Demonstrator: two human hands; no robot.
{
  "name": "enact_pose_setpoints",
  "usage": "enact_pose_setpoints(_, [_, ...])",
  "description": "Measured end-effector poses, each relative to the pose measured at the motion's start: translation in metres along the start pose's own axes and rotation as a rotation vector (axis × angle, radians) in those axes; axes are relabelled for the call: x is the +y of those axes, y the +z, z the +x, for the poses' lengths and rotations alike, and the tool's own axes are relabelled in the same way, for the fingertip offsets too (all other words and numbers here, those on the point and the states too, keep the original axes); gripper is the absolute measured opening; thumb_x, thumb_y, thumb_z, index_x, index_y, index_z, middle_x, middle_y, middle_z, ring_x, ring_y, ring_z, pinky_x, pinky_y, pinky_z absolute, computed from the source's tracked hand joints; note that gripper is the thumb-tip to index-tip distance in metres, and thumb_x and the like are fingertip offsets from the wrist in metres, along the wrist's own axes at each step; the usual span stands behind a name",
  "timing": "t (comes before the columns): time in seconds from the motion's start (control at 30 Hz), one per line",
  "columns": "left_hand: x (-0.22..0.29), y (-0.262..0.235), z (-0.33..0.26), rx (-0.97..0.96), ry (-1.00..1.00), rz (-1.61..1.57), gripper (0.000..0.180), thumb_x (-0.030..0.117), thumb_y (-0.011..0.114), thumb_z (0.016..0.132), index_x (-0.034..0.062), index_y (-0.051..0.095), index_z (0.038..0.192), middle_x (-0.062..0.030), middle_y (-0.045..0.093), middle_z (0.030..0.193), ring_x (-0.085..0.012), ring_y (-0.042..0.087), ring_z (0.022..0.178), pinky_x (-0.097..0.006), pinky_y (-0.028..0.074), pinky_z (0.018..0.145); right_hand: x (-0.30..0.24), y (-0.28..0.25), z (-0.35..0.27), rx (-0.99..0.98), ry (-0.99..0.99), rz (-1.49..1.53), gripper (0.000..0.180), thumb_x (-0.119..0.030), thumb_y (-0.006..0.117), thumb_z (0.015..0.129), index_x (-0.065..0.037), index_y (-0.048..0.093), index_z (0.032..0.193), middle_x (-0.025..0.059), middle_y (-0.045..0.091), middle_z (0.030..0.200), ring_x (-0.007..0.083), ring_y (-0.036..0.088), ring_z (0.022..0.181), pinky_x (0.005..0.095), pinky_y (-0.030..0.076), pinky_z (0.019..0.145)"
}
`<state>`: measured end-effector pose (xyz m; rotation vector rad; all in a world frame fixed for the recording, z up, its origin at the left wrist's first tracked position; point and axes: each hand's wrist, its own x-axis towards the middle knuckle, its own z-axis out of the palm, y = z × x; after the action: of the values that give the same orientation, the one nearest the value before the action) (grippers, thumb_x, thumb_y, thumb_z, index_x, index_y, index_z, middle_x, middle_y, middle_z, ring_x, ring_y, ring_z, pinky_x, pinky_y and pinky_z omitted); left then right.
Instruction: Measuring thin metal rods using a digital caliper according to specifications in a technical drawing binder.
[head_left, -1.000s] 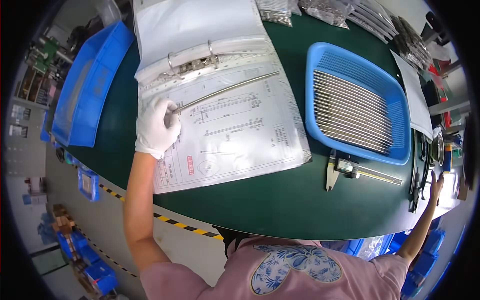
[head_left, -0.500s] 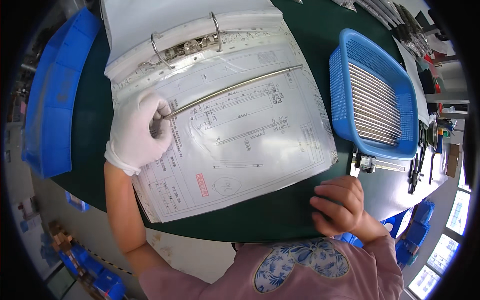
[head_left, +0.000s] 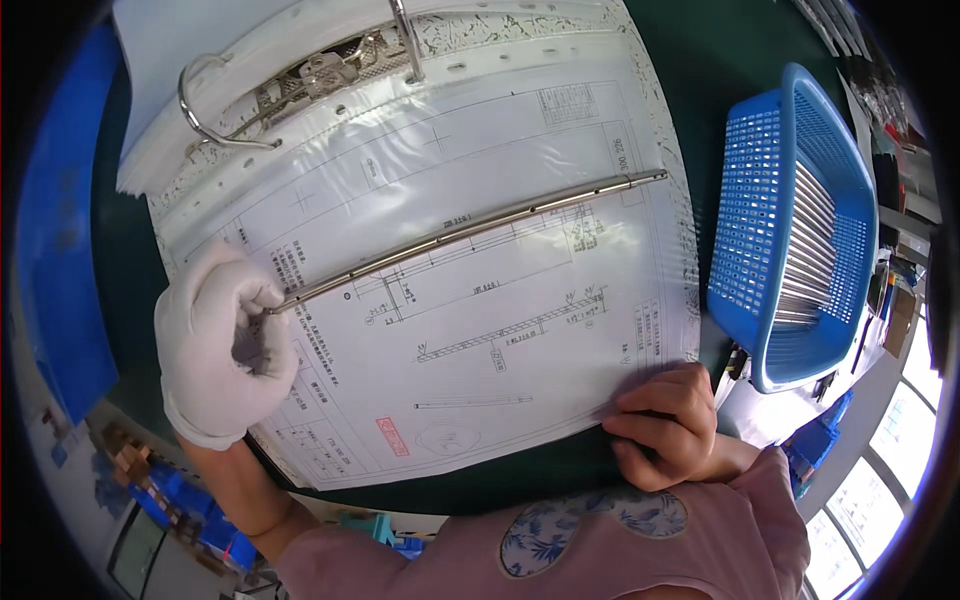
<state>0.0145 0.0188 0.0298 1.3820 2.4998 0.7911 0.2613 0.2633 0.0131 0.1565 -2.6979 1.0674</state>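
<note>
Since half a second ago the rod (head_left: 465, 233) hasn't shifted; it lies slanted across the drawing sheet (head_left: 480, 330) in the open binder (head_left: 300, 70). Gloved left hand (head_left: 225, 345) pinches its lower end. Bare right hand (head_left: 665, 420), fingers curled, presses the sheet's bottom corner, blue basket (head_left: 765, 220) just beside.

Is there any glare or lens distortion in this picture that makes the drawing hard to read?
Head view: soft white glare lies on the clear plastic sleeve over the printed drawing sheet; the fisheye bends the thin metal rod and blue plastic basket; the corners are black; small print stays blurred.
</note>
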Motion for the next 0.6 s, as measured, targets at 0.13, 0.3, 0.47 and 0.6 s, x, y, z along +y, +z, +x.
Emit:
enact_pose_setpoints(0.13, [0.001, 0.0011, -0.0004, -0.013, 0.007, 0.014, 0.021, -0.01, 0.057, 0.058, 0.0016, 0.049, 0.074, -0.008, 0.047, 0.068, -0.0179, 0.05, 0.047, -0.024, 0.039, 0.044, 0.0018, 0.0001, -0.0014, 0.003, 0.005, -0.012, 0.028, -0.016, 0.06, 0.057, -0.006, 0.067, 0.082, 0.0058, 0.06, 0.084, 0.0181, 0.053, 0.069, 0.0288, 0.04, 0.062])
enact_pose_setpoints(0.3, [0.0019, 0.0, -0.0049, -0.018, -0.037, 0.002, 0.023, -0.01, 0.058, 0.058, 0.0029, 0.051, 0.075, -0.0074, 0.047, 0.068, -0.0178, 0.05, 0.048, -0.024, 0.039, 0.044, 0.0025, -0.0002, 0.001, -0.003, 0.004, -0.015, 0.028, -0.016, 0.061, 0.056, -0.006, 0.068, 0.082, 0.0055, 0.059, 0.084, 0.0183, 0.053, 0.069, 0.0283, 0.04, 0.061])
enact_pose_setpoints(0.47, [0.0046, 0.002, -0.0054, -0.01, -0.059, 0.021, 0.025, -0.007, 0.06, 0.055, 0.0057, 0.052, 0.074, -0.0066, 0.048, 0.068, -0.0198, 0.048, 0.048, -0.027, 0.038, 0.044, 0.001, -0.0015, 0.0007, -0.016, 0.016, -0.022, 0.028, -0.015, 0.061, 0.055, -0.006, 0.067, 0.081, 0.0058, 0.058, 0.084, 0.0179, 0.052, 0.068, 0.0287, 0.039, 0.061])
enact_pose_setpoints(0.6, [0.0051, 0.001, -0.0091, 0.012, -0.074, 0.017, 0.025, -0.007, 0.06, 0.056, 0.007, 0.053, 0.074, -0.0073, 0.049, 0.068, -0.0211, 0.052, 0.054, -0.029, 0.041, 0.048, -0.0009, -0.0018, 0.003, -0.03, 0.014, -0.016, 0.028, -0.014, 0.061, 0.054, -0.007, 0.067, 0.08, 0.0054, 0.056, 0.083, 0.0177, 0.052, 0.068, 0.0288, 0.038, 0.062])
